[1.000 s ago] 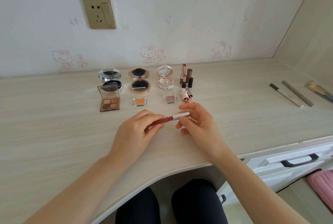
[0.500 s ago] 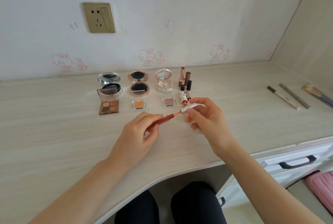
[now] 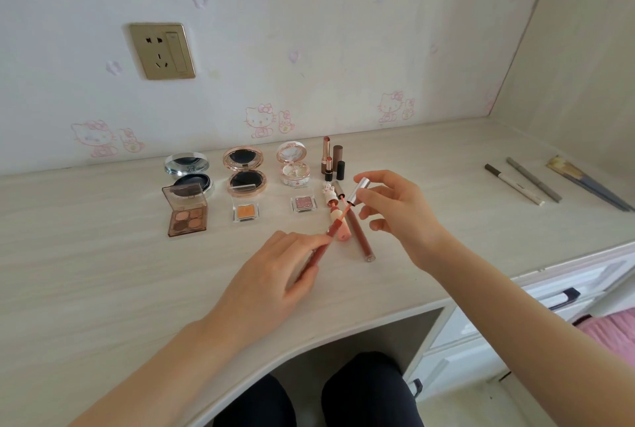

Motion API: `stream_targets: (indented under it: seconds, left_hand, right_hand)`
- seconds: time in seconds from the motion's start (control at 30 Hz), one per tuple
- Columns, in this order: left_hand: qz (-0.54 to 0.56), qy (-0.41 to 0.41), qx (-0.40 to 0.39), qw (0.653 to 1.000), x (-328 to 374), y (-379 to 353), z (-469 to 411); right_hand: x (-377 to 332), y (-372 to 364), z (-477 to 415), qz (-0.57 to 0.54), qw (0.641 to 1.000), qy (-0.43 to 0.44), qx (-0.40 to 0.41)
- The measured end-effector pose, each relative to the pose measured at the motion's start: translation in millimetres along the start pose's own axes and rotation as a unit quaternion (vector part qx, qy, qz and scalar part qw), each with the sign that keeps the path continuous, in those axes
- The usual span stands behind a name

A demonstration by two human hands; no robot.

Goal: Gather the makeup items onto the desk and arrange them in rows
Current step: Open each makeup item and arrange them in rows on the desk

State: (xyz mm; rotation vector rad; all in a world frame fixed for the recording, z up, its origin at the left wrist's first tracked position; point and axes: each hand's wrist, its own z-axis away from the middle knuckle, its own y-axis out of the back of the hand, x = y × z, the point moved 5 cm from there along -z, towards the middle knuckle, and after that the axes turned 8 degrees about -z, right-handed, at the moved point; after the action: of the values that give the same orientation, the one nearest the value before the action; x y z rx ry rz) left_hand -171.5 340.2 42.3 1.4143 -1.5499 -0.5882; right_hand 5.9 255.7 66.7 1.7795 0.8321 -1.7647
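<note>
My left hand (image 3: pixel 271 275) grips a reddish-brown lip gloss tube (image 3: pixel 324 242) low over the desk (image 3: pixel 86 272). My right hand (image 3: pixel 398 213) pinches its silver cap (image 3: pixel 358 190), and the pink wand runs from the cap down into the tube's mouth. Behind lie a brown lip gloss (image 3: pixel 359 237) and a pink bunny-topped tube (image 3: pixel 336 217). Open compacts form the back row: silver (image 3: pixel 189 169), rose-gold (image 3: pixel 244 170), white (image 3: pixel 293 163). In front of them sit a brown eyeshadow palette (image 3: pixel 187 213), an orange pan (image 3: pixel 244 211) and a pink pan (image 3: pixel 304 203). Lipsticks (image 3: pixel 331 158) stand upright.
Two pencils (image 3: pixel 515 184) (image 3: pixel 534 179) and a brush (image 3: pixel 584 186) lie at the desk's right end, beside the side wall. White drawers with a dark handle (image 3: pixel 563 299) sit below the right edge. A wall socket (image 3: pixel 161 50) is above the desk. My knees are under the desk's curved front.
My right hand has pulled the silver cap up and away from the tube, drawing the wand out. Both hands shifted slightly toward the far side of the desk.
</note>
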Motion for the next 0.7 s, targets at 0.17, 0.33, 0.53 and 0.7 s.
stream_targets:
  seconds: [0.17,0.33,0.53,0.7]
  left_hand:
    - [-0.017,-0.029,-0.011,0.999,14,-13,-15]
    - [-0.024,-0.040,-0.059,0.997,34,-29,-37]
    - [-0.080,-0.073,-0.084,0.991,44,-48,-60]
    - [-0.085,-0.059,-0.064,0.993,41,-54,-71]
  right_hand:
    - [-9,12,-12,0.011,1.000,0.001,-0.006]
    - [-15,27,-26,0.025,1.000,-0.010,0.007]
    - [-14,42,-46,0.055,0.998,-0.035,0.017]
    - [-6,45,-64,0.092,0.994,-0.057,0.001]
